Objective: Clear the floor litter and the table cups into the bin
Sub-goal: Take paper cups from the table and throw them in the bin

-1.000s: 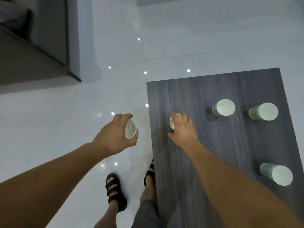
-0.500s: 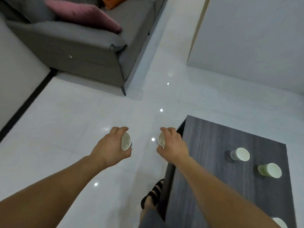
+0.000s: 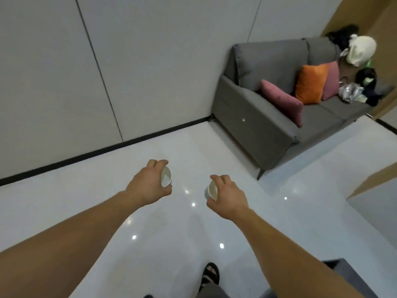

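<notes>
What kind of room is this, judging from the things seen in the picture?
Probably a lounge or living room: a grey sofa with an orange cushion stands by a panelled wall on a glossy white floor.

white cups (image 3: 166, 176), grey sofa (image 3: 268, 117), orange cushion (image 3: 310, 83), pink cushions (image 3: 283, 102), glossy, perhaps pale grey floor (image 3: 171, 244).

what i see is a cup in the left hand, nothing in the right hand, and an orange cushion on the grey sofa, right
No: the head view shows the right hand gripping a second cup. The cup in the left hand and the orange cushion on the grey sofa are right.
</notes>
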Available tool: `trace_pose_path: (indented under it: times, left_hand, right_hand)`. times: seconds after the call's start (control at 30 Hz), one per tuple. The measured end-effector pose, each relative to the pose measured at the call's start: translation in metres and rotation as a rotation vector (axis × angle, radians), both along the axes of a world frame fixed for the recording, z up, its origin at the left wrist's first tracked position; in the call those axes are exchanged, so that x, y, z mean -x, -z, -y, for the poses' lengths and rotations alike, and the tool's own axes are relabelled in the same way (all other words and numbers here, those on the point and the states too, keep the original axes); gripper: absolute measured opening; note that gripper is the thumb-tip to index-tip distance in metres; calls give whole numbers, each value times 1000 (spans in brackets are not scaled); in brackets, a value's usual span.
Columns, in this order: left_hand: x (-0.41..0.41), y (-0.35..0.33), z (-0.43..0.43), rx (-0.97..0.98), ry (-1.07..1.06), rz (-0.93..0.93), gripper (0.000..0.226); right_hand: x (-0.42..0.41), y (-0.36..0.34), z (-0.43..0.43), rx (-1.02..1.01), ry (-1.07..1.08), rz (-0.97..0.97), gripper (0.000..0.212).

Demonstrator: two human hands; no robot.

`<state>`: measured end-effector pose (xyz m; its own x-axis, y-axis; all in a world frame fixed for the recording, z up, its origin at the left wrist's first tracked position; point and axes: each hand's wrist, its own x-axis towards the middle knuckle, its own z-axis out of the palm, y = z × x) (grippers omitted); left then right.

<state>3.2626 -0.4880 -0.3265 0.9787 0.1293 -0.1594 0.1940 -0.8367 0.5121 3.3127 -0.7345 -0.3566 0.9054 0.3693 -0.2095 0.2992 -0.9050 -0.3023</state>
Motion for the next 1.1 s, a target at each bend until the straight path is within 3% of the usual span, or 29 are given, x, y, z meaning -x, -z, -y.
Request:
trace_pose_path:
  times: [0.57, 0.8, 1.1]
  left_hand:
    - [121, -13, -288, -43, -819, 7, 76]
    - [232, 11, -371, -14, -1135, -5, 74]
    - [386, 2, -513, -56, -1288, -10, 77]
  right_hand:
    - [-41, -17, -409, -24, -817, 40, 76]
    - [35, -9, -558, -1, -1129, 48, 74]
    - [183, -7, -725, -19, -1294, 57, 73]
